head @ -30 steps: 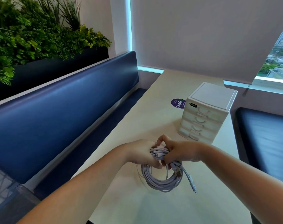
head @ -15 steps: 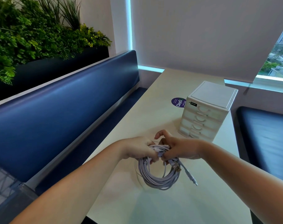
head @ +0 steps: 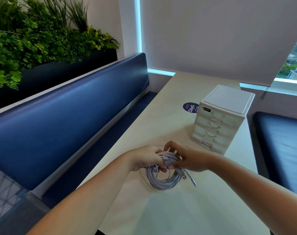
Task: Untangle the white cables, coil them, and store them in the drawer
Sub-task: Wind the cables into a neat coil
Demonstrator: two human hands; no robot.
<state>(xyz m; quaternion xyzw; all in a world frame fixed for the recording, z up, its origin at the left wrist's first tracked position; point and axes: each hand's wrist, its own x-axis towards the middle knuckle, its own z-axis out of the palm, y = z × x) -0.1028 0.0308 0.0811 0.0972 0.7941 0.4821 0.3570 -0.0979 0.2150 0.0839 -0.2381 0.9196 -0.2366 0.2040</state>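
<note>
A coil of white cables (head: 163,181) hangs in a round loop just above the pale table (head: 161,126). My left hand (head: 146,156) grips the top of the coil with fingers curled round the strands. My right hand (head: 186,157) pinches the same bundle from the right side. Two plug ends (head: 189,178) stick out to the lower right of the coil. A small white drawer unit (head: 223,118) with several shut drawers stands beyond my right hand, near the table's right edge.
A round purple sticker (head: 190,107) lies on the table left of the drawer unit. A blue bench back (head: 64,119) runs along the left, with plants (head: 34,36) above it. Another blue seat (head: 283,150) sits to the right.
Both hands shifted slightly forward along the table with the coil. My right hand's fingers have moved over the top of the bundle. The drawer unit has not moved.
</note>
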